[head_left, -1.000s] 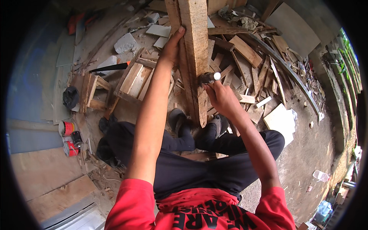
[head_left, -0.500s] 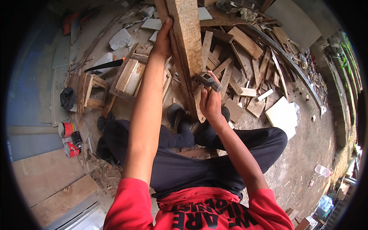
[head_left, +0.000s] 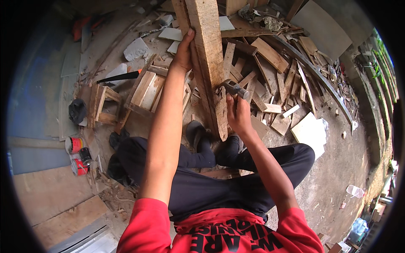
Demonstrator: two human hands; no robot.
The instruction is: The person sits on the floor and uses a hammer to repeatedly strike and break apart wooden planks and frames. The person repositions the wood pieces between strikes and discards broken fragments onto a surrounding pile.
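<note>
A long, rough wooden beam (head_left: pixel 207 55) leans up from between my feet toward the top of the view. My left hand (head_left: pixel 183 52) is closed around its left edge, high up. In my right hand (head_left: pixel 239 114) is a claw hammer (head_left: pixel 236 89), its head beside the beam's right edge and its claw pointing at the wood. The handle is mostly hidden by my fingers. Splintered wood shows on the beam near the claw; whether the claw touches it, I cannot tell.
A pile of wood offcuts (head_left: pixel 270 55) spreads at the right and beyond the beam. At left stand a small wooden frame (head_left: pixel 107 105) and a handsaw (head_left: pixel 120 76). Red tins (head_left: pixel 76 145) sit at the far left. A white board (head_left: pixel 310 133) lies at right.
The hammer head and my right hand have shifted slightly right, out from the beam's edge. The beam, with my left hand on it, appears a little lower and further right.
</note>
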